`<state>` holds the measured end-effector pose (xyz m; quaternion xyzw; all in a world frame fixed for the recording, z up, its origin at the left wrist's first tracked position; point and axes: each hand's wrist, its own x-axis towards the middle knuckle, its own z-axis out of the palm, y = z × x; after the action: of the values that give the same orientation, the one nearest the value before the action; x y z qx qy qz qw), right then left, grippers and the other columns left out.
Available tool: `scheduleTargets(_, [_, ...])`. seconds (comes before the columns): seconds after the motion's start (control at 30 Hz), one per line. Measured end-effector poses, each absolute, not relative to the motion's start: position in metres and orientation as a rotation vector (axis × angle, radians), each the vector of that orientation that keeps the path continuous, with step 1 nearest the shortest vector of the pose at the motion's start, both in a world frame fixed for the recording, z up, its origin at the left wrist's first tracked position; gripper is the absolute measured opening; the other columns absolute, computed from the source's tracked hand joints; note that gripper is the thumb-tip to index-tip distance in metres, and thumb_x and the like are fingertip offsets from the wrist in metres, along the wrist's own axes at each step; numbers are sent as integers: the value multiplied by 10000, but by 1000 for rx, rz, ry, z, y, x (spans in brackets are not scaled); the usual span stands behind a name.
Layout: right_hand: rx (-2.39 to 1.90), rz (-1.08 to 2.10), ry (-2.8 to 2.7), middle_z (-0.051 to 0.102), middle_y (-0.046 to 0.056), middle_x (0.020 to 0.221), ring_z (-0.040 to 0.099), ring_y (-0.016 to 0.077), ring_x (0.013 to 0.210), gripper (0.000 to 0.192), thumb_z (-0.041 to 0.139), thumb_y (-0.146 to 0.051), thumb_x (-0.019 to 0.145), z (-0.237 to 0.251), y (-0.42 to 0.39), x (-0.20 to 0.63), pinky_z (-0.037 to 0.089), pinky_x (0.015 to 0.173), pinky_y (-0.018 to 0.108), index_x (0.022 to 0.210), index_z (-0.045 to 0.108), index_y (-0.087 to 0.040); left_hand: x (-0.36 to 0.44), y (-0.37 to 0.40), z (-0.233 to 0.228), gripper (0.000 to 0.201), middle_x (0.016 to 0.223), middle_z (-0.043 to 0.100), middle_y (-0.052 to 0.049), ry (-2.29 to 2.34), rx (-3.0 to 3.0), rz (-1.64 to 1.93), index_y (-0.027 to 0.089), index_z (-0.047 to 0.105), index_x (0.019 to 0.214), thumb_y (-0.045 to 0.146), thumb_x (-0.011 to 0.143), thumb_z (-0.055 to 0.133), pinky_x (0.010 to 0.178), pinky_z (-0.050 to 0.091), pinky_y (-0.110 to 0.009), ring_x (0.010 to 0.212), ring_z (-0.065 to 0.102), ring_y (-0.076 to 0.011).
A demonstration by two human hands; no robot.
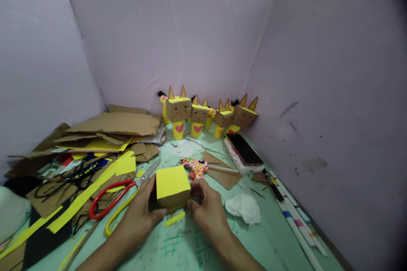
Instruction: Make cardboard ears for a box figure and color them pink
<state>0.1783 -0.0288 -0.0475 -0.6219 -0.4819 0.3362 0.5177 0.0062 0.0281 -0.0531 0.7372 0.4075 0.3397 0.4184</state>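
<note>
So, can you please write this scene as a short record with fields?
held thing: small cardboard box with yellow paper top
left hand: grips the box's left side
right hand: grips the box's right side
beside box: scissors with red and yellow handles, crumpled white tissue
back row: four cardboard box-head figures on yellow tubes
surface: green table

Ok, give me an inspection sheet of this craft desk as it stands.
Surface: green table, scribbled with pen marks.
Job's things: cardboard box with yellow top, held from both sides; yellow strip lies in front of it.
Clutter: scissors, cardboard pile, crumpled tissue, phone, markers, patterned paper scrap.
Grippers: left hand and right hand both grip the box.
Cables: black cord tangled at left.
Surroundings: lilac walls; four box-headed figures at the back.
</note>
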Motion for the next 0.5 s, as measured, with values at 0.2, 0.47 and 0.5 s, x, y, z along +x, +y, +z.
scheduleTargets(0.2, [-1457, 841, -1144, 704, 36, 822, 656, 202, 769, 277, 505, -36, 615, -50, -32, 179, 504, 688, 302, 821, 615, -185, 8, 26, -44, 740, 1308, 472, -141, 1046, 1786, 842, 138, 407, 1303, 225, 618, 670, 1067, 275, -474, 1243, 400, -314])
scheduleTargets(0.47, [-1451, 864, -1088, 724, 48, 815, 665, 206, 743, 173, 560, -141, 666, -47, -29, 181, 522, 641, 304, 805, 656, -178, 14, 24, -34, 699, 1319, 496, -158, 849, 1517, 870, 124, 432, 1256, 193, 606, 681, 1016, 375, -444, 1195, 481, -307])
scheduleTargets(0.5, [-1453, 861, -1086, 724, 50, 812, 666, 208, 740, 166, 563, -145, 667, -47, -29, 181, 524, 637, 307, 800, 657, -177, 14, 25, -34, 696, 1310, 502, -166, 842, 1512, 870, 117, 436, 1247, 192, 602, 687, 1013, 377, -451, 1188, 487, -312])
